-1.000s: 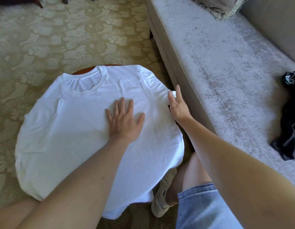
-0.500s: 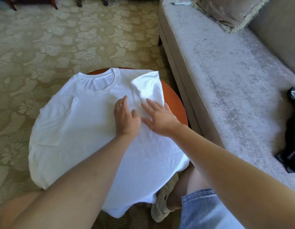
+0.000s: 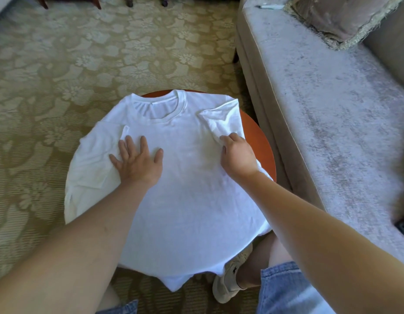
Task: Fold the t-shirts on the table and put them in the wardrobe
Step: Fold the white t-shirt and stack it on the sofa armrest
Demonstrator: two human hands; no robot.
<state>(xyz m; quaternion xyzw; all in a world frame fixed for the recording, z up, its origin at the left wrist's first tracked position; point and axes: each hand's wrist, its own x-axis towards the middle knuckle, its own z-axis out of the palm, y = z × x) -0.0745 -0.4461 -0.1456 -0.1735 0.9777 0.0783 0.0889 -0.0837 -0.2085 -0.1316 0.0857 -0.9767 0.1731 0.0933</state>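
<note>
Head view shows the left hand lying flat with spread fingers on the white t-shirt, just beside the left sleeve. It presses the cloth and grips nothing. The right hand has its fingers curled on the lower edge of the right sleeve. It appears to pinch that cloth, though the fingertips are partly hidden.

The t-shirt lies spread with the collar away from the person, on a small round table. It covers nearly all of the top, and its hem hangs over the near edge. The right sleeve is already turned inward onto the chest. The left sleeve is still out at the side, a little crumpled.

I judge that the folding is at its first step, the sleeves, so the task is only at its beginning. The next move probably calls for laying the right sleeve flat and letting it go, then bringing the left sleeve inward the same way. The flat hand should keep the body from sliding, because so much cloth hangs off the table.

A grey sofa stands just to the right of the table, and a patterned carpet is under all. No wardrobe is in view.
</note>
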